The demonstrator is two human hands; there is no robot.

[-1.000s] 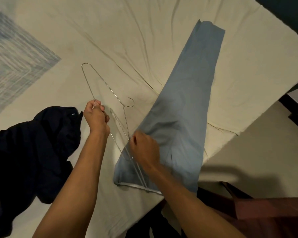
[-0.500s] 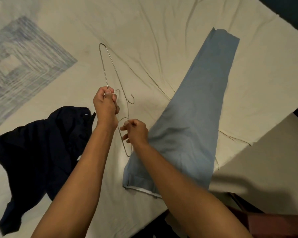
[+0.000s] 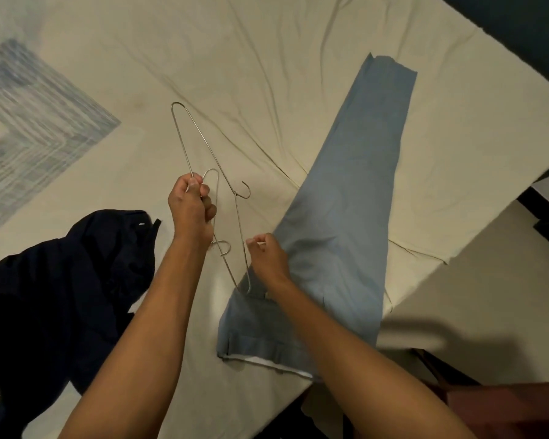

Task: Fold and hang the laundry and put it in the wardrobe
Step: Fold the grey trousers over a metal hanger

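Light blue trousers (image 3: 346,223) lie folded lengthwise on the cream bed sheet (image 3: 267,74), waistband toward the near edge. A dark navy garment (image 3: 61,280) lies crumpled at the left. My left hand (image 3: 191,210) grips two thin wire hangers: a large one (image 3: 200,137) spread out above the sheet and a second one (image 3: 216,210) seen edge-on, its hook hanging below my wrist. My right hand (image 3: 268,258) hovers over the trousers with curled fingers, fingertips right beside the large hanger's lower wire; a pinch on it is not clear.
A blue patterned patch (image 3: 29,122) of bedding lies at the far left. The bed's corner drops to pale floor (image 3: 488,296) on the right, with dark furniture (image 3: 545,210) beyond. Reddish-brown fabric (image 3: 504,407) shows at the lower right.
My right hand has let go of the second hanger's hook and shifted right toward the trousers. That hanger now hangs from my left hand alongside the large one.
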